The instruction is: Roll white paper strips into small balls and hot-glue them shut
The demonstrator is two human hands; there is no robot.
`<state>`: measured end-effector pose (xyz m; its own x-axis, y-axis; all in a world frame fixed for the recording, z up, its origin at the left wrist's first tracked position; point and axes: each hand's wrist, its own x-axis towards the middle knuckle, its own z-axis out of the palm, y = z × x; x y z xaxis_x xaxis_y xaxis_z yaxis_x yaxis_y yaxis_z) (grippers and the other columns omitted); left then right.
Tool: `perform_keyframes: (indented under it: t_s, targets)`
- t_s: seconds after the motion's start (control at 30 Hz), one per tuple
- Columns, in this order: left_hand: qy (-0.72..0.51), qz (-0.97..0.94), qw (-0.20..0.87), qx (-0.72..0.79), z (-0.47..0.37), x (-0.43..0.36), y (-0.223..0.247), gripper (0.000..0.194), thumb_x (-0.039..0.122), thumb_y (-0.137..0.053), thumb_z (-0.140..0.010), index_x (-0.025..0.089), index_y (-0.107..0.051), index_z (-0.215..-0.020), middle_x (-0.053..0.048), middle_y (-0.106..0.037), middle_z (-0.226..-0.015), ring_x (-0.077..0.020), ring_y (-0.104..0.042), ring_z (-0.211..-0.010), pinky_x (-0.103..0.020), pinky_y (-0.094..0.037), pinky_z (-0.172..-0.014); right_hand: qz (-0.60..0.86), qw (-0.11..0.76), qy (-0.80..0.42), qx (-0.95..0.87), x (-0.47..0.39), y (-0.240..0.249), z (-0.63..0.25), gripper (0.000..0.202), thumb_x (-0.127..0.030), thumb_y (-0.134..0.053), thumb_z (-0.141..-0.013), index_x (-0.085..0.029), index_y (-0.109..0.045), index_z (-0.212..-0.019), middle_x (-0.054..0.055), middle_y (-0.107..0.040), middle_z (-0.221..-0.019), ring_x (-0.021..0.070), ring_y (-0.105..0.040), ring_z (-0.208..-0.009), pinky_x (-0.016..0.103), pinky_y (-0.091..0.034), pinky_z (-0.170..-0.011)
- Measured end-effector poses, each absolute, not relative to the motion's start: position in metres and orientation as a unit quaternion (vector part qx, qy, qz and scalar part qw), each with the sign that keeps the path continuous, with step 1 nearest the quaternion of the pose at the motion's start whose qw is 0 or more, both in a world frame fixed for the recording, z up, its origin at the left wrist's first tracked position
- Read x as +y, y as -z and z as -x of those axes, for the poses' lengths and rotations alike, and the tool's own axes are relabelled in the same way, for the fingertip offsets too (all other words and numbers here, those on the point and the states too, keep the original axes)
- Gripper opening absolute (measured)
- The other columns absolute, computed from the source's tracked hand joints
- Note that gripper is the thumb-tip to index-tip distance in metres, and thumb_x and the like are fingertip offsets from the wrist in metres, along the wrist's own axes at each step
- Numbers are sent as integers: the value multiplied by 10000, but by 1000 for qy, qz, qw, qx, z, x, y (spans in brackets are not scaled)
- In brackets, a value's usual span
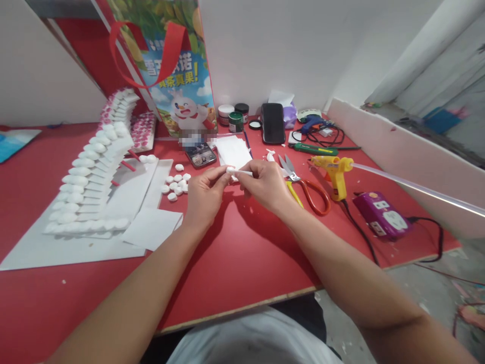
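Observation:
Over the middle of the red table, my left hand point(206, 196) pinches a small white oval piece point(230, 170) between thumb and fingertips. My right hand point(267, 183) is closed on a thin white stick-like strip point(244, 173), whose tip meets the white piece; its exact kind is hard to make out. Left of my left hand lies a loose pile of similar white pieces point(178, 185). Farther left, a curved white model point(89, 184) with rows of white ovals and strips stands on white board. White paper sheets point(232, 150) lie just beyond my fingers.
To the right are scissors point(308, 189) with orange and yellow handles, a yellow glue gun point(335, 172) and a purple power socket point(382, 215). Behind stand a printed bag point(178, 76), paint jars point(235, 121), a black phone point(273, 124) and a green-handled tool point(314, 148).

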<state>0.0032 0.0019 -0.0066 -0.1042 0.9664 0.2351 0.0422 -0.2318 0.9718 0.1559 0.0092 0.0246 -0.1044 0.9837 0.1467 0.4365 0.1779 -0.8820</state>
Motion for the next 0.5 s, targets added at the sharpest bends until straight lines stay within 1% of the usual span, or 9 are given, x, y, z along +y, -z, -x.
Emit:
perform_keyframes:
  t_s: [0.07,0.13,0.2,0.27,0.37,0.43,0.5]
  targets:
    - [-579,-561,349,478,-4,0,6,185,325,-740,-870,203,-829,-976,-42,-786,-905,-212,-705,-877,-344,-567,-861,530,410,-344,-659,6,-24,-152,289,-349,-662,-914,-171,-672,-686,-5,-625,-544,122,-577,-522,248,-407,-558]
    - [-579,-588,289,484,-6,-3,6,185,316,-711,-897,210,-831,-991,-44,-776,-938,-207,-693,-894,-327,-557,-854,524,411,-344,-662,3,-24,-149,299,-338,-643,-934,-176,-668,-685,-3,-629,-539,129,-595,-529,252,-424,-572]
    - [-571,-614,239,489,-8,-6,6,211,324,-685,-926,221,-830,-1038,-45,-765,-946,-199,-682,-900,-315,-545,-859,523,413,-348,-659,2,-25,-149,285,-304,-628,-941,-179,-656,-686,-2,-638,-544,134,-616,-534,255,-445,-587]
    - [-560,-634,213,489,-10,-9,6,251,346,-664,-950,230,-819,-1110,-45,-757,-944,-188,-676,-886,-305,-537,-856,522,419,-353,-654,2,-26,-151,261,-282,-622,-939,-179,-654,-702,-2,-649,-556,137,-633,-535,260,-465,-600]
    - [-565,-630,242,474,-10,-10,5,276,374,-670,-951,237,-814,-1142,-44,-771,-961,-188,-688,-897,-309,-547,-860,515,415,-353,-661,4,-30,-156,236,-272,-617,-938,-174,-672,-731,-8,-645,-550,140,-641,-530,270,-482,-618]
    - [-579,-595,303,468,-8,-7,5,245,386,-728,-909,235,-834,-1071,-45,-793,-962,-205,-704,-906,-333,-561,-874,510,401,-348,-677,5,-32,-161,224,-250,-618,-927,-169,-679,-727,-9,-646,-563,136,-636,-529,268,-477,-612]
    - [-580,-546,386,465,-3,-2,6,226,384,-815,-828,224,-848,-984,-44,-805,-920,-210,-711,-864,-352,-567,-870,499,381,-346,-698,7,-34,-165,220,-232,-624,-917,-164,-683,-716,-12,-642,-565,133,-636,-533,263,-469,-607]
